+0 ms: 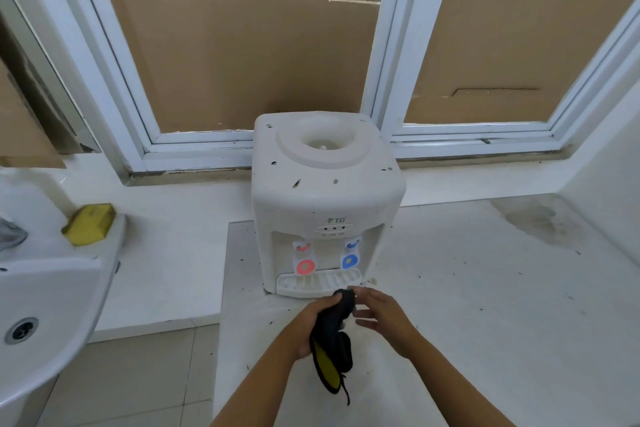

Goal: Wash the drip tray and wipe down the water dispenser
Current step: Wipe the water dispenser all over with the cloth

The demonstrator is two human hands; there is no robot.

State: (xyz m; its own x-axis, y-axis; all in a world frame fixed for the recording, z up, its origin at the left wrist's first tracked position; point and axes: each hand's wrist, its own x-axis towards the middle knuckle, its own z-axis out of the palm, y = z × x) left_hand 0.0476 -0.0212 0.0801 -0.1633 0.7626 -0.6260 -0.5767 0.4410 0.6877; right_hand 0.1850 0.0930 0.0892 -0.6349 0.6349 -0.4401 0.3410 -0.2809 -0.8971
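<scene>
A white tabletop water dispenser (325, 191) stands on a white counter, dotted with dark specks, with a red tap (305, 265) and a blue tap (349, 261). Its white slotted drip tray (311, 282) sits in place at the base. My left hand (313, 321) grips a black cloth with a yellow patch (334, 347) just in front of the tray. My right hand (379, 314) hovers beside the cloth with fingers spread, its fingertips near the cloth's top and the tray's right front edge.
A white sink (48, 305) with a drain is at the left, and a yellow sponge (89, 224) lies on its rim. The white counter (485, 288) extends right with stains and specks. White window frames backed by cardboard (242, 62) rise behind the dispenser.
</scene>
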